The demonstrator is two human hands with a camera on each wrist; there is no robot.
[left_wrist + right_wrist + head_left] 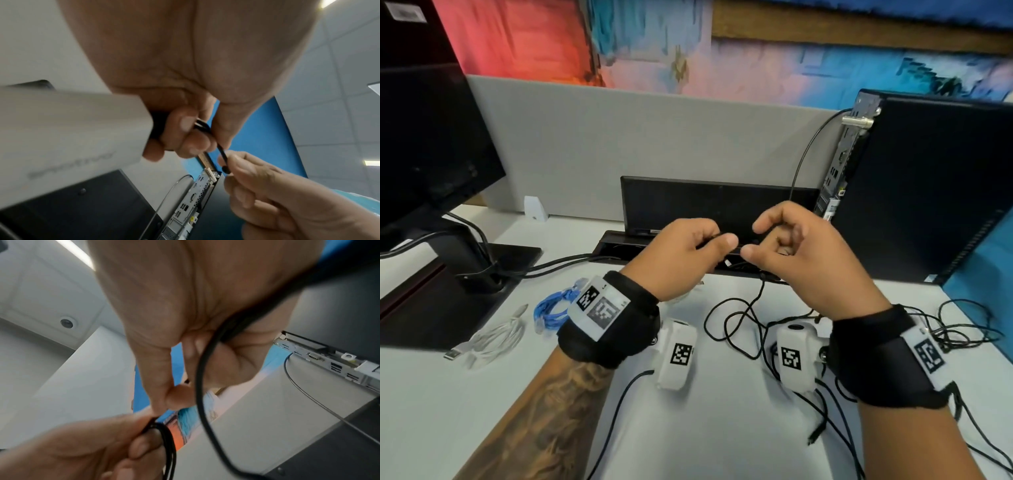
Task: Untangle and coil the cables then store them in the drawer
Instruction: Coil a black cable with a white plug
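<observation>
Both hands are raised above the white desk (482, 394), close together, working one thin black cable (736, 318). My left hand (685, 253) grips a small bundle of black cable loops (202, 127) between thumb and curled fingers. My right hand (780, 246) pinches the same cable (223, 155) just beyond the left thumb, and a strand (200, 378) runs across its palm. The remaining black cable hangs down and lies in loose tangled loops on the desk under and right of the hands. A coiled blue cable (554, 308) and a coiled white USB cable (493, 337) lie at the left.
A monitor (431, 137) on its stand fills the left. A black computer tower (928, 178) stands at the right with a cable plugged in. A black cable tray with open lid (709, 202) sits behind the hands, against a grey partition (619, 137). No drawer is in view.
</observation>
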